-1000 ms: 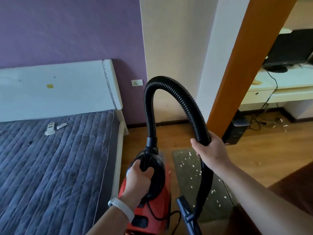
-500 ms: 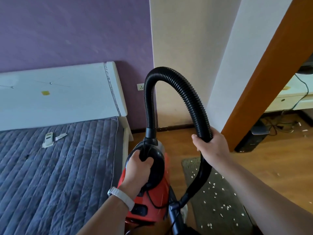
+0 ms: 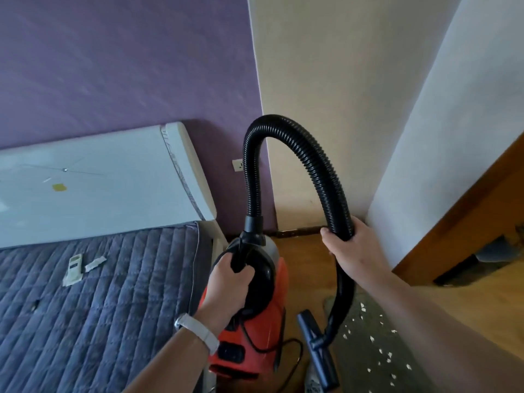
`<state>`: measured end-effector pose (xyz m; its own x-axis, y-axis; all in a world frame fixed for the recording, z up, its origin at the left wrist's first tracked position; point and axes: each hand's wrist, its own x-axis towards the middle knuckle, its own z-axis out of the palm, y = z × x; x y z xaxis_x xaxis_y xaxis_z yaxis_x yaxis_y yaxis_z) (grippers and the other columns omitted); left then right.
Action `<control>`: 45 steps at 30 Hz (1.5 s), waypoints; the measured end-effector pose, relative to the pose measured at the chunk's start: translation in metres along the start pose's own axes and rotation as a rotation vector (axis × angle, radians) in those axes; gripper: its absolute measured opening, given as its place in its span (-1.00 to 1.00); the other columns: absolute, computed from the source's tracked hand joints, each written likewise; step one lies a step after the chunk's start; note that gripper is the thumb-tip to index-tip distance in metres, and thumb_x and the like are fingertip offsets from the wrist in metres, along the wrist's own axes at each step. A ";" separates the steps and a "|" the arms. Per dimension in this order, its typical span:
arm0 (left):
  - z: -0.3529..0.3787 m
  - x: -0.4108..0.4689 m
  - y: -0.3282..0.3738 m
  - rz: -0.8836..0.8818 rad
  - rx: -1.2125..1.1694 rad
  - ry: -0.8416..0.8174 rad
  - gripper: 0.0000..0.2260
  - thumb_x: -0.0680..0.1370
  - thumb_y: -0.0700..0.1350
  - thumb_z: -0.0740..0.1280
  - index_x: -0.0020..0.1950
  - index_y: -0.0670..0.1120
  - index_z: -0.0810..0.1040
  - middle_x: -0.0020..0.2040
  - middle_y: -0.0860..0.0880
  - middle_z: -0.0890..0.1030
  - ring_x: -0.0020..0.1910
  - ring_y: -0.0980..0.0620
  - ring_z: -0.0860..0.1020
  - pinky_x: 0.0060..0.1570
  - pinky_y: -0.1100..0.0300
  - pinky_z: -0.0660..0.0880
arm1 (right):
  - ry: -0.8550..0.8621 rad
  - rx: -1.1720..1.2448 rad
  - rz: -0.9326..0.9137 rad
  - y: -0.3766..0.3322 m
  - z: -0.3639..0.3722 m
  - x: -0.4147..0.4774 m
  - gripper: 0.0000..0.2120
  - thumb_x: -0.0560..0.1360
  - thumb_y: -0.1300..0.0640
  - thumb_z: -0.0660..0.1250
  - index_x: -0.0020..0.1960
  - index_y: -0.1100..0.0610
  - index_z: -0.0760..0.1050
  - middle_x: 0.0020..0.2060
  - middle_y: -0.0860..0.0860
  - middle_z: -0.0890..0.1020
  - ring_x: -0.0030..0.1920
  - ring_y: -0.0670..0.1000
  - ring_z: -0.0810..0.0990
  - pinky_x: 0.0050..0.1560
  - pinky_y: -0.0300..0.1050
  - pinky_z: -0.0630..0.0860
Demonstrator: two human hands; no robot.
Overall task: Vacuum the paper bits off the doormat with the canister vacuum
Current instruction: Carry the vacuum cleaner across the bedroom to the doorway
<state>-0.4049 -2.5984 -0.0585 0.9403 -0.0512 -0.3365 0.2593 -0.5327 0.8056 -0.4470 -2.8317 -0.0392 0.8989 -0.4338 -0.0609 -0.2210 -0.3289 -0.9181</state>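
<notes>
Vacuum (image 3: 272, 316) is between bed (image 3: 113, 307) and doormat (image 3: 357, 361) edges, hose (image 3: 320, 171) arching near wall (image 3: 326, 80).

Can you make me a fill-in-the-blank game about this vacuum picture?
The left hand grips the canister vacuum by its ____.
The right hand holds the hose, which is coloured ____.
The paper bits on the doormat are coloured ____.
The wall behind the bed is coloured ____.
Missing words: handle, black, white, purple.

Head-height view, forward and down
</notes>
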 end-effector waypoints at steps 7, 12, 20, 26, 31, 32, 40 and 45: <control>-0.007 0.091 0.031 -0.026 -0.028 -0.038 -0.94 0.56 -0.17 0.29 0.02 -0.05 0.49 -0.38 -0.13 0.51 -0.58 0.02 0.43 -0.58 0.24 0.36 | -0.014 -0.037 0.019 -0.009 0.018 0.084 -0.76 0.49 0.16 0.44 -0.25 -0.01 0.42 -0.48 -0.07 0.43 -0.55 -0.20 0.42 -0.55 -0.39 0.33; 0.005 0.168 0.026 -0.027 -0.006 -0.153 -0.94 0.56 -0.18 0.29 0.03 -0.10 0.48 -0.44 -0.07 0.48 -0.62 0.09 0.41 -0.57 0.24 0.36 | 0.016 -0.075 0.111 -0.002 0.032 0.147 -0.86 0.50 0.12 0.43 -0.16 0.08 0.49 -0.40 0.06 0.52 -0.41 -0.01 0.49 -0.40 -0.24 0.43; 0.042 0.291 0.003 -0.092 0.061 -0.317 -0.86 0.57 -0.16 0.29 0.12 -0.11 0.44 -0.39 0.01 0.50 -0.57 0.14 0.44 -0.59 0.27 0.35 | 0.101 -0.120 0.255 0.040 0.057 0.233 -0.85 0.49 0.10 0.46 -0.14 0.02 0.49 -0.40 -0.01 0.48 -0.38 -0.02 0.47 -0.35 -0.22 0.43; 0.094 0.361 -0.030 -0.193 0.098 -0.328 -0.90 0.55 -0.15 0.31 0.01 0.04 0.46 -0.33 0.00 0.52 -0.46 0.08 0.47 -0.47 0.19 0.39 | 0.062 -0.126 0.327 0.105 0.070 0.282 -0.85 0.50 0.12 0.46 -0.10 0.12 0.50 -0.43 -0.04 0.45 -0.44 -0.08 0.41 -0.51 -0.38 0.40; 0.156 0.412 -0.072 -0.209 0.164 -0.356 -0.83 0.54 -0.11 0.31 0.13 0.03 0.47 -0.21 -0.03 0.58 -0.34 0.02 0.52 -0.40 0.17 0.41 | 0.051 -0.106 0.319 0.175 0.069 0.317 -0.86 0.50 0.11 0.45 -0.08 0.12 0.50 -0.41 -0.03 0.45 -0.47 -0.13 0.39 -0.50 -0.36 0.38; 0.171 0.420 -0.081 -0.208 0.181 -0.367 -0.79 0.54 -0.11 0.32 0.16 0.03 0.47 -0.16 -0.05 0.59 -0.30 0.00 0.53 -0.38 0.18 0.42 | 0.061 -0.101 0.319 0.190 0.068 0.322 -0.85 0.50 0.11 0.45 -0.08 0.13 0.49 -0.41 -0.03 0.45 -0.48 -0.15 0.38 -0.49 -0.35 0.37; 0.280 0.497 -0.149 0.011 0.309 -0.458 -0.83 0.55 -0.18 0.34 -0.16 0.06 0.46 -0.29 0.03 0.53 -0.38 0.06 0.49 -0.40 0.18 0.37 | 0.269 -0.119 0.242 0.309 0.071 0.366 -0.84 0.48 0.07 0.47 -0.12 -0.08 0.48 -0.21 0.17 0.64 -0.19 0.16 0.64 -0.20 0.03 0.61; 0.339 0.542 -0.203 0.085 0.350 -0.470 -0.96 0.55 -0.15 0.34 -0.11 -0.05 0.53 -0.21 -0.08 0.61 -0.26 -0.03 0.58 -0.25 0.07 0.50 | 0.355 -0.136 0.155 0.371 0.068 0.397 -0.85 0.43 0.02 0.47 -0.11 -0.03 0.50 -0.31 0.04 0.62 -0.31 0.04 0.61 -0.29 -0.07 0.55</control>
<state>-0.0226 -2.8048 -0.5696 0.7352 -0.4321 -0.5222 0.0241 -0.7533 0.6573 -0.1460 -3.0689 -0.4312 0.6699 -0.7416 -0.0338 -0.4130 -0.3345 -0.8471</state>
